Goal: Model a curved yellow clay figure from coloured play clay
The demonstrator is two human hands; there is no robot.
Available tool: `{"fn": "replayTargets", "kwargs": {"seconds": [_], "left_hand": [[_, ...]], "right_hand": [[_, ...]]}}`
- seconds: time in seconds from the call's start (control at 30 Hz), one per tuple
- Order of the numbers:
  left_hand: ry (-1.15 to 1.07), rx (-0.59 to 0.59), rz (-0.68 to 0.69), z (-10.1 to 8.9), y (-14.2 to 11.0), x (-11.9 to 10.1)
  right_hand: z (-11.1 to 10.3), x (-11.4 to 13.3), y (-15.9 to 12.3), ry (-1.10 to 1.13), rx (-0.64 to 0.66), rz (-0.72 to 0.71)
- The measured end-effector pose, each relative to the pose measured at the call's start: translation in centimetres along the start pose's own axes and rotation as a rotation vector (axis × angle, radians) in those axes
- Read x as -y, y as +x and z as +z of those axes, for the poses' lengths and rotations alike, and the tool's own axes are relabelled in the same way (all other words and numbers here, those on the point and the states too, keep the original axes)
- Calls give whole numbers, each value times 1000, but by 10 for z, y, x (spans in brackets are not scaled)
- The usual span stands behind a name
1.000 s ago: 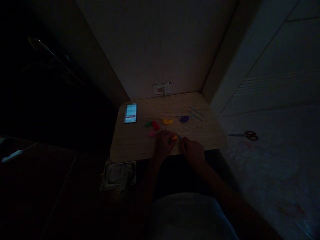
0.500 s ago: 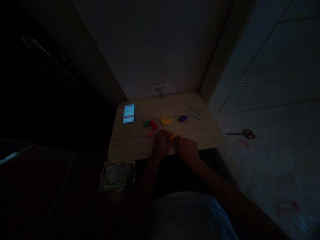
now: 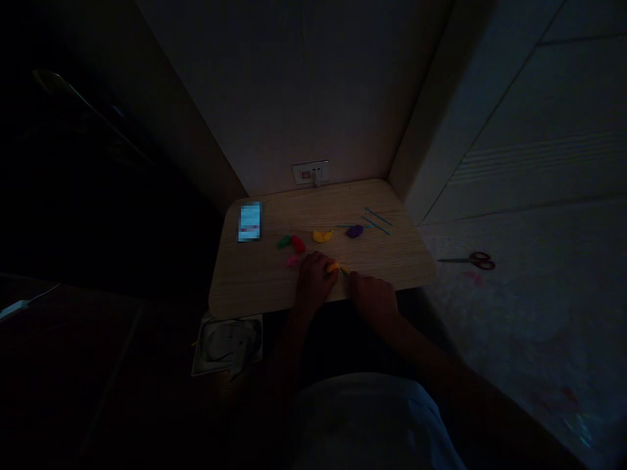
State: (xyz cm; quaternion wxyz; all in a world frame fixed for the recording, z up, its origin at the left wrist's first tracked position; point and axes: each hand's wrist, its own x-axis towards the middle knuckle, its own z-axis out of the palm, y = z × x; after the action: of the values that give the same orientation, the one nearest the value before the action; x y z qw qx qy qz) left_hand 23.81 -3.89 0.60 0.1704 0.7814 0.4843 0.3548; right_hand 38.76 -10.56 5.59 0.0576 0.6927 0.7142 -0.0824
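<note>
- Compared with half a second ago, the right hand (image 3: 375, 294) sits a little farther from the orange clay (image 3: 333, 267), and the tip of a dark green stick (image 3: 345, 273) now shows between them.
- The yellow clay (image 3: 322, 236), purple clay (image 3: 355, 232) and red clay (image 3: 298, 244) keep their places on the tabletop (image 3: 255, 281).
- The orange clay lies at the fingertips of the left hand (image 3: 313, 277), near the tabletop's front edge, its right end poking out toward the right hand.
- The left fingers pinch the orange clay.
- The right fingers are curled together around the stick, as far as this dim light lets me judge; whether its tip touches the clay, I cannot tell.
- The pink clay (image 3: 292, 261) lies just beside the left hand.
</note>
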Motion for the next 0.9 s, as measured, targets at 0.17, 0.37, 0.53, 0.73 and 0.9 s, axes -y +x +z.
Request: {"fn": "replayTargets", "kwargs": {"seconds": [0.17, 0.37, 0.53, 0.73, 0.9], "left_hand": [[-8, -27, -6, -4, -2, 2], [-64, -48, 16, -7, -3, 6], [-30, -33, 21, -5, -2, 7], [-26, -16, 24, -7, -2, 4], [-41, -5, 19, -8, -2, 5]], "right_hand": [[1, -7, 6, 79, -20, 20], [1, -18, 15, 302, -62, 108], [-3, -5, 4, 287, -62, 100], [-6, 16, -2, 163, -27, 114], [-6, 27, 7, 144, -47, 104]]}}
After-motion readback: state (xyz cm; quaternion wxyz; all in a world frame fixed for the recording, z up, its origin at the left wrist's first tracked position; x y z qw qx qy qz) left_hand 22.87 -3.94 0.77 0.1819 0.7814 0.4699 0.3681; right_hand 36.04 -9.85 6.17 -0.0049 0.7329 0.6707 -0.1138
